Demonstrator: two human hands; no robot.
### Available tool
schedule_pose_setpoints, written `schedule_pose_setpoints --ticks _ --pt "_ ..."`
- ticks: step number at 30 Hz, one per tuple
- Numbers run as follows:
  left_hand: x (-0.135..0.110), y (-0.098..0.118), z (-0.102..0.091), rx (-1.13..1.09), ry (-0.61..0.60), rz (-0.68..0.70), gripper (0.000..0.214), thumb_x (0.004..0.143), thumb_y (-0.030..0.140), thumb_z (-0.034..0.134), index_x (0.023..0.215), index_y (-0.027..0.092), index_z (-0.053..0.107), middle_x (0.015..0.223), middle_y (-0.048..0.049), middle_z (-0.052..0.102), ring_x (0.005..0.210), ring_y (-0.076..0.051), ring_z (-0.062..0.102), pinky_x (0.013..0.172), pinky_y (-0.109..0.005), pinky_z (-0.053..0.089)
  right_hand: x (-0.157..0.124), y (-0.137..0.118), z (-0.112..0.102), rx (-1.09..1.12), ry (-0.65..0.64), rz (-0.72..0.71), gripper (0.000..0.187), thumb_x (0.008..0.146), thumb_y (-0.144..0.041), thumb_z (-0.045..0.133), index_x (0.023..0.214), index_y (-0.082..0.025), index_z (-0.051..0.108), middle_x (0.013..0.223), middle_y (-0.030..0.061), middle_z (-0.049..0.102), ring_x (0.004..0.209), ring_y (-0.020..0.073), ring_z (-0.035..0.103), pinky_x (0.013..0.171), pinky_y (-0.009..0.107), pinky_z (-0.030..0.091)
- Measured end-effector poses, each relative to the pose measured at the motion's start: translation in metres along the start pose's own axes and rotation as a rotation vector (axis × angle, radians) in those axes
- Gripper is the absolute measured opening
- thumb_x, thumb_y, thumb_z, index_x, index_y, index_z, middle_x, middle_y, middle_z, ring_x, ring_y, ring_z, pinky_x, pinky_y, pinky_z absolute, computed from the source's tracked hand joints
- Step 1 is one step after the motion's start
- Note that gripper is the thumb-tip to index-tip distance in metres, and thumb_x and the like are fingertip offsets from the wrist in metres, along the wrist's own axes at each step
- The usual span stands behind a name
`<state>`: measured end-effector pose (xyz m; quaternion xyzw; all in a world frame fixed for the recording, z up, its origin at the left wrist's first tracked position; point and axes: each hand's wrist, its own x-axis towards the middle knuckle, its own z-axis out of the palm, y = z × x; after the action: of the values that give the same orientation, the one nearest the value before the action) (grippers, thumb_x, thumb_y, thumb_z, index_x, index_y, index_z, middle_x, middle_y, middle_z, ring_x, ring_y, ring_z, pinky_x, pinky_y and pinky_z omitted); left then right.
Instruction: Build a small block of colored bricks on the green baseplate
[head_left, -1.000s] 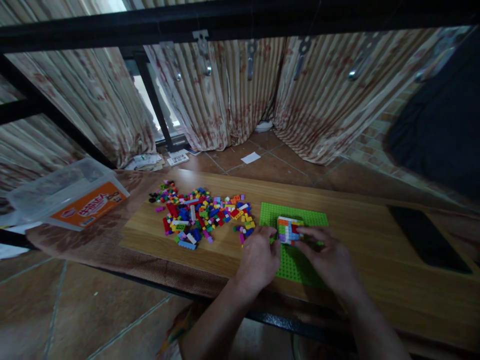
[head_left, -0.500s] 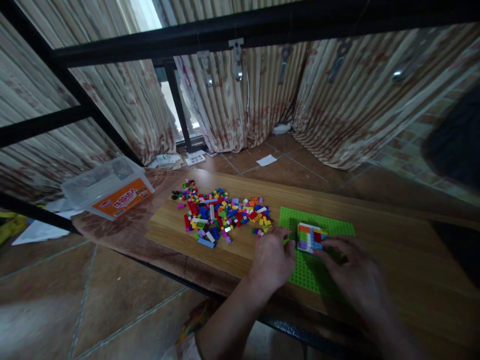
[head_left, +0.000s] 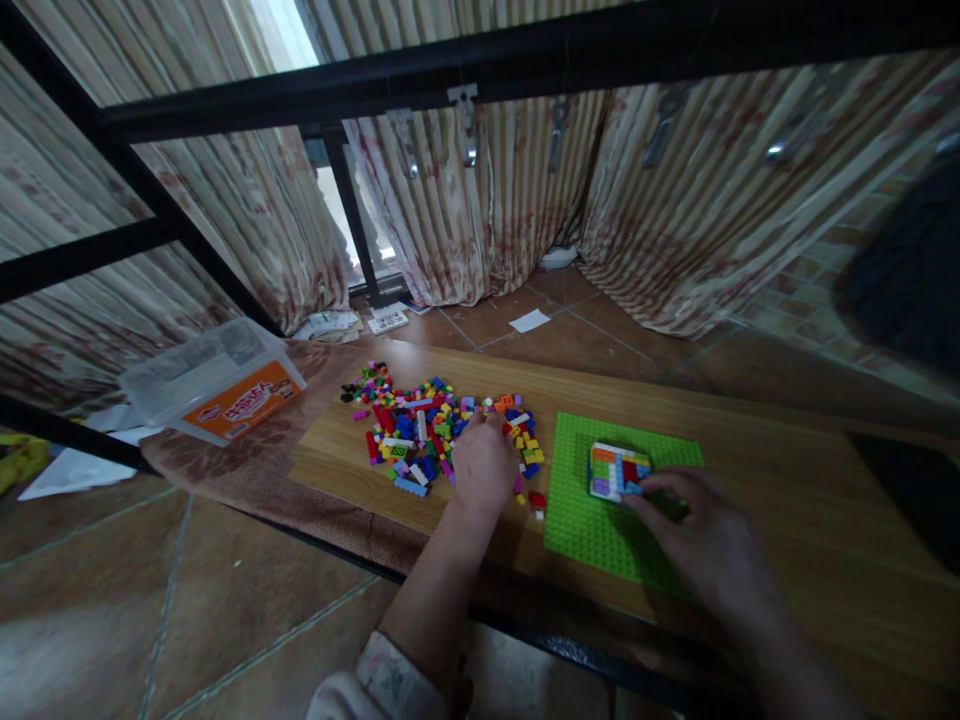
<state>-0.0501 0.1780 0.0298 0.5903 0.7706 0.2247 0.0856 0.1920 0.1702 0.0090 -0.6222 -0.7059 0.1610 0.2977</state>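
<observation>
A small block of multicoloured toy bricks (head_left: 616, 470) sits over the green baseplate (head_left: 592, 535). At its right edge my right hand (head_left: 697, 530) grips it between thumb and fingers. My left hand (head_left: 484, 462) reaches into the right part of a loose pile of toy bricks (head_left: 427, 425), its fingers bent downward. The fingertips are partly hidden, so whether a brick is between them does not show. A red brick (head_left: 537, 499) lies on the wood just left of the baseplate, touching or beside a small white one.
The wooden board (head_left: 352, 490) rests on a table with a brown cloth (head_left: 225, 480). A clear plastic tub (head_left: 217, 380) with an orange label stands at the left. A dark flat object (head_left: 900, 490) lies at the right end. Black metal bars (head_left: 360, 85) cross behind.
My left hand has moved left from beside the baseplate to the loose pile, uncovering the red brick. My right hand stays at the brick block.
</observation>
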Motion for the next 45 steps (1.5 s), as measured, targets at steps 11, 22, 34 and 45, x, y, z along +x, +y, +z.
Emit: schedule_pose_setpoints --ticks 11,22,34,45 --pt "0.004 0.000 0.000 -0.167 0.042 0.012 0.021 0.085 0.014 0.051 0.098 0.017 0.067 0.099 -0.0088 0.071 0.090 -0.021 0.066 0.084 -0.030 0.049 -0.021 -0.061 0.034 0.144 -0.097 -0.245 0.007 0.086 -0.028 0.059 0.084 -0.021 0.061 0.087 0.0030 0.063 0.085 0.0195 0.059 0.078 0.033 0.046" --pt "0.003 -0.011 0.002 -0.402 -0.016 0.045 0.021 0.082 0.012 0.054 0.095 0.014 0.069 0.095 -0.0083 0.072 0.087 -0.018 0.065 0.082 -0.030 0.050 -0.014 -0.087 0.072 -0.048 -0.098 -0.328 0.012 0.085 -0.014 0.056 0.090 -0.020 0.066 0.087 0.0046 0.067 0.085 0.0232 0.058 0.078 0.036 0.045" --pt "-0.002 -0.029 -0.012 -0.241 -0.141 0.014 0.029 0.073 0.003 0.053 0.094 0.015 0.070 0.089 -0.0088 0.072 0.085 -0.021 0.066 0.078 -0.030 0.046 -0.002 -0.059 0.053 0.016 0.184 -0.293 0.016 0.090 -0.023 0.053 0.088 -0.019 0.068 0.084 0.0052 0.069 0.084 0.0218 0.063 0.078 0.034 0.047" --pt "-0.005 -0.030 -0.017 -0.277 -0.239 0.051 0.018 0.076 0.007 0.051 0.074 0.015 0.067 0.073 -0.0030 0.067 0.071 -0.016 0.059 0.066 -0.024 0.040 -0.003 -0.075 0.067 0.049 0.091 -0.306 0.016 0.091 -0.024 0.053 0.090 -0.020 0.068 0.088 0.0047 0.070 0.086 0.0222 0.062 0.083 0.038 0.045"
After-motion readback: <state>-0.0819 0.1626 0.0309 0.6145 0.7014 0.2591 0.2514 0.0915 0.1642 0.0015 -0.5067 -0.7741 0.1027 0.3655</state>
